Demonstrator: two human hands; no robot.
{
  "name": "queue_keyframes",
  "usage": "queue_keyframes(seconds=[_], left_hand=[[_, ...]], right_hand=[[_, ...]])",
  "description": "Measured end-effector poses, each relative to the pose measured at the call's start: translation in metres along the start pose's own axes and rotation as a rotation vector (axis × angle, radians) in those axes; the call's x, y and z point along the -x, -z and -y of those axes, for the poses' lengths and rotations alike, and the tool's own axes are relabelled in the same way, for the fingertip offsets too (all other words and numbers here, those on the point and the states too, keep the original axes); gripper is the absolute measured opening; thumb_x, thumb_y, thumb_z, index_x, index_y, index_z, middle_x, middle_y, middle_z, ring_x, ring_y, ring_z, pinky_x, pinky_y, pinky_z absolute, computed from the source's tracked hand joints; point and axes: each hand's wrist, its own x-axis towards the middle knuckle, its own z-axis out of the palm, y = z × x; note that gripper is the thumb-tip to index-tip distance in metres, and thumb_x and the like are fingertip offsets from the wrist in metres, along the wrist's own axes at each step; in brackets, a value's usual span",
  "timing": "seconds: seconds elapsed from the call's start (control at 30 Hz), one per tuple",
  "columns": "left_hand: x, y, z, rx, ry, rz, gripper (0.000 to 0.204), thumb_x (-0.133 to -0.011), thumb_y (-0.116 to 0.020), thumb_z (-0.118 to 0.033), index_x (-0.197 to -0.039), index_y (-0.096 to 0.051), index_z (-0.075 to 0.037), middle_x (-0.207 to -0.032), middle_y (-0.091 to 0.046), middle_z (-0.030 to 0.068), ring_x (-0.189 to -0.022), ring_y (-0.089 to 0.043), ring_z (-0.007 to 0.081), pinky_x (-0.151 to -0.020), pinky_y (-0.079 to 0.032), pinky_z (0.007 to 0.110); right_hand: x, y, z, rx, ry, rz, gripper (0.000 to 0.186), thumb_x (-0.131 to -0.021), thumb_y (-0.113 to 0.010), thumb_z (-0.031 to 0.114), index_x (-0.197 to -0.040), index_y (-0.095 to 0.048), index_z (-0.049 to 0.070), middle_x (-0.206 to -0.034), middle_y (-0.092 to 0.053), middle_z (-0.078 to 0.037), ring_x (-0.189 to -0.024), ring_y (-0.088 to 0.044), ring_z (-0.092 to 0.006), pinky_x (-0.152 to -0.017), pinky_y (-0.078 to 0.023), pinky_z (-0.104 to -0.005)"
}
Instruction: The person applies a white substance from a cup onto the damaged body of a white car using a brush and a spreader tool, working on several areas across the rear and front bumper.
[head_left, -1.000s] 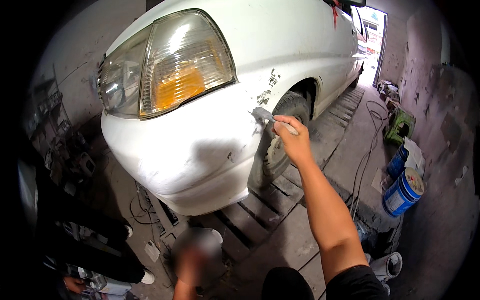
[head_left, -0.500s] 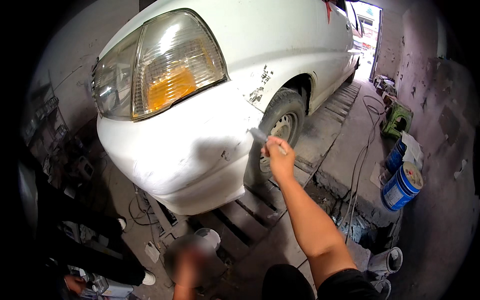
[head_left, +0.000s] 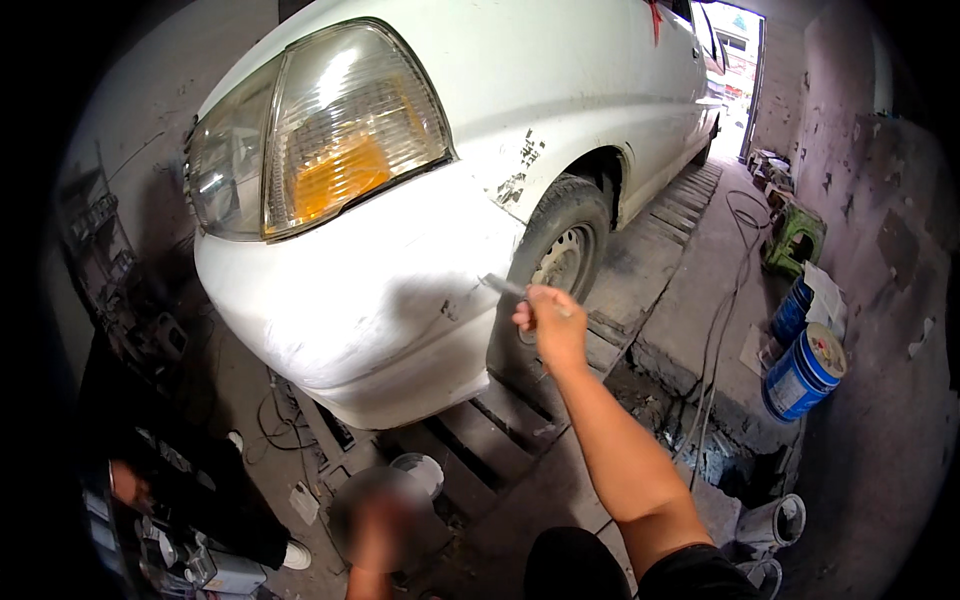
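My right hand [head_left: 550, 325] is closed on a scraper [head_left: 504, 285], its blade against or very near the white bumper [head_left: 320, 310] at its corner beside the front wheel [head_left: 562, 258]. Scuffs and a dark patch of chipped paint [head_left: 515, 170] mark the bodywork above that corner, right of the headlight [head_left: 360, 125]. Low at the bottom middle, my left hand [head_left: 375, 530] is heavily blurred, so its fingers cannot be made out; a pale round container [head_left: 425, 465] sits just beside it.
Another person's dark-clothed legs [head_left: 230, 500] and hand [head_left: 130, 485] are at lower left. Slotted planks [head_left: 470, 440] run under the car, beside a broken floor edge. Along the right wall [head_left: 870, 260] stand blue buckets [head_left: 800, 385], a green object [head_left: 795, 240] and cables [head_left: 725, 290].
My right hand and the scraper have moved down and leftward along the bumper corner. The other person's hand at lower left has risen.
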Motion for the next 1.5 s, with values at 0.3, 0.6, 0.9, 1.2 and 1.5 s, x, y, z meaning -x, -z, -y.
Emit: queue_keyframes(seconds=[0.3,0.6,0.9,1.2,1.5], left_hand=[[0.014,-0.025,-0.045,0.161,0.202,0.044,0.009,-0.086,-0.056,-0.008,-0.081,-0.052,-0.002,-0.074,-0.059,0.0103,-0.065,-0.061,0.0196,-0.061,-0.055,0.034],[0.004,-0.015,-0.009,0.079,0.044,0.001,0.006,-0.087,-0.053,-0.007,-0.083,-0.053,-0.002,-0.071,-0.057,0.0081,-0.061,-0.061,0.0205,-0.058,-0.055,0.033],[0.006,-0.009,-0.010,0.078,0.068,0.000,0.008,-0.086,-0.053,-0.006,-0.079,-0.051,-0.003,-0.070,-0.056,0.0082,-0.060,-0.061,0.0207,-0.058,-0.055,0.033],[0.026,-0.035,-0.071,0.205,0.294,-0.019,0.016,-0.087,-0.059,-0.013,-0.078,-0.052,-0.002,-0.071,-0.055,0.0061,-0.065,-0.060,0.0179,-0.061,-0.054,0.032],[0.033,-0.035,-0.075,0.186,0.300,-0.061,0.010,-0.087,-0.053,-0.007,-0.079,-0.052,-0.001,-0.073,-0.056,0.0079,-0.063,-0.060,0.0204,-0.060,-0.054,0.034]], right_hand=[[0.017,-0.031,-0.001,0.084,0.300,-0.013,0.018,-0.089,-0.057,0.015,-0.093,-0.062,-0.002,-0.073,-0.062,-0.006,-0.064,-0.059,-0.0114,-0.061,-0.046,-0.0220],[0.002,-0.048,0.048,0.109,0.356,0.022,0.021,-0.089,-0.058,0.018,-0.095,-0.063,-0.001,-0.074,-0.061,-0.002,-0.066,-0.055,-0.0095,-0.064,-0.045,-0.0236],[0.010,-0.029,0.038,0.078,0.362,0.103,0.023,-0.091,-0.056,0.018,-0.099,-0.064,-0.002,-0.077,-0.062,-0.003,-0.070,-0.058,-0.0116,-0.066,-0.047,-0.0246],[0.054,-0.023,-0.060,0.431,0.544,0.051,0.023,-0.087,-0.060,0.018,-0.099,-0.064,-0.002,-0.089,-0.067,-0.013,-0.085,-0.064,-0.0195,-0.074,-0.048,-0.0290],[0.044,-0.015,-0.022,0.093,0.322,0.061,0.024,-0.090,-0.058,0.020,-0.101,-0.064,-0.001,-0.081,-0.064,-0.002,-0.073,-0.056,-0.0068,-0.068,-0.045,-0.0218]])
